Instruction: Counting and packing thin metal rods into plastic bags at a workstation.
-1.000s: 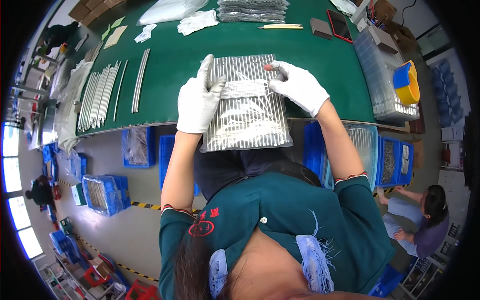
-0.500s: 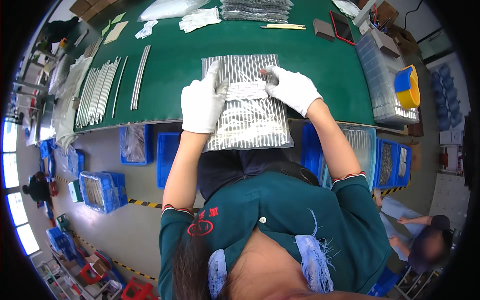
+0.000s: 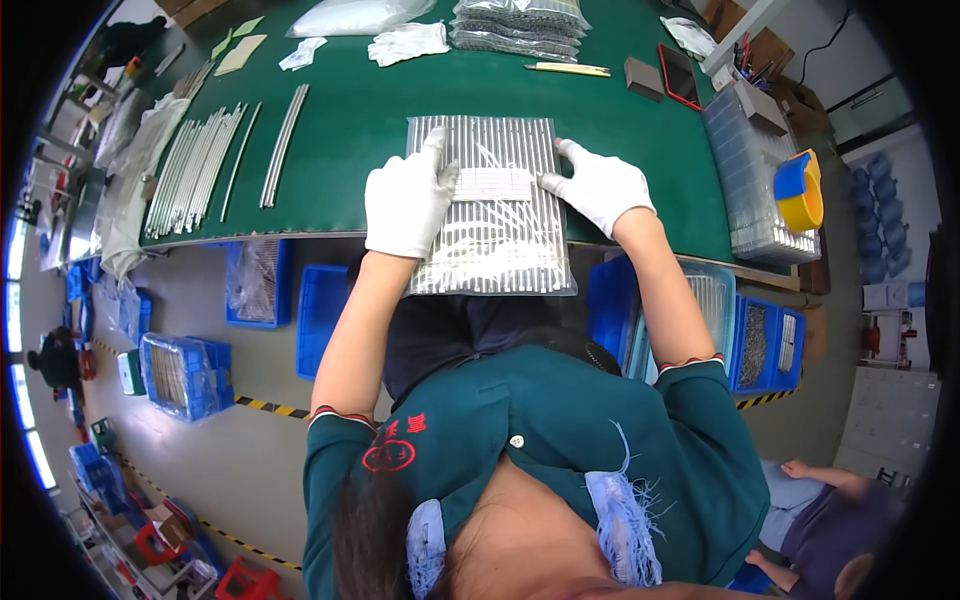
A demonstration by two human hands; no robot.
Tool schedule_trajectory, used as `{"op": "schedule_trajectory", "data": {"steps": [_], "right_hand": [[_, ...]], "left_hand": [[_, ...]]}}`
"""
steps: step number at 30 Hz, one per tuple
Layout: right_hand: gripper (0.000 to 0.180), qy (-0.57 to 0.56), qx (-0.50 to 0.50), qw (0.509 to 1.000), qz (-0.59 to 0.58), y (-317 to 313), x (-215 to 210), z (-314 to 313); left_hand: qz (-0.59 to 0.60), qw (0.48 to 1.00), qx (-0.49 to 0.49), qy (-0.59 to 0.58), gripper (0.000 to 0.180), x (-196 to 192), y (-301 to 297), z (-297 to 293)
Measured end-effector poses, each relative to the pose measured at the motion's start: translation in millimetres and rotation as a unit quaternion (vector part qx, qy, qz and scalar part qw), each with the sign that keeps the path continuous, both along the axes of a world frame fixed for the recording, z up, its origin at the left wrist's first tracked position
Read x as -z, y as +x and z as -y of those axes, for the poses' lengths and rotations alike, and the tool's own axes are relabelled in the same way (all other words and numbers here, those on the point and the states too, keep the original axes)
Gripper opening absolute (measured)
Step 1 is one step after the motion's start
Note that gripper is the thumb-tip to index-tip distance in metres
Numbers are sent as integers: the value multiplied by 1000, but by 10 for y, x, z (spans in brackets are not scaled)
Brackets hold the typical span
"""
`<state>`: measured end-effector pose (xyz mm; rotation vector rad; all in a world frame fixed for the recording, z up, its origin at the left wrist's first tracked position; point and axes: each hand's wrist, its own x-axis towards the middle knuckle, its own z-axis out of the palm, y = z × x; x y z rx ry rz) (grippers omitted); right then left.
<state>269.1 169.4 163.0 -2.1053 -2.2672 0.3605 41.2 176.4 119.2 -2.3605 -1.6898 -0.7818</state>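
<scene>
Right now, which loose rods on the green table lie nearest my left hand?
The narrow, close-packed cluster of silvery rods, rightmost of the loose ones; the lone thin rod and the wide pile lie farther left.

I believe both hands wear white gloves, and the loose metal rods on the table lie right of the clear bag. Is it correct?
Not quite: the head view shows those loose rods left of the clear bag. Both hands do wear white gloves.

We are seeing free green tabletop (image 3: 500,92) beyond the bagged rods (image 3: 490,215); what may be stacked clear plastic trays (image 3: 745,175) are blocking the right end.
</scene>
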Motion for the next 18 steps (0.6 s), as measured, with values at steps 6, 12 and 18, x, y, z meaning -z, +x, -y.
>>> {"op": "schedule_trajectory", "data": {"steps": [6, 12, 18], "right_hand": [[54, 226, -271, 933, -67, -37, 146, 178], [64, 117, -323, 939, -24, 88, 317, 289], [76, 102, -274, 956, -5, 321, 315, 403]], "left_hand": [[11, 1000, -6, -18, 39, -20, 12, 11], [-3, 999, -25, 20, 44, 53, -7, 3], [-2, 989, -132, -61, 53, 34, -242, 30]]}}
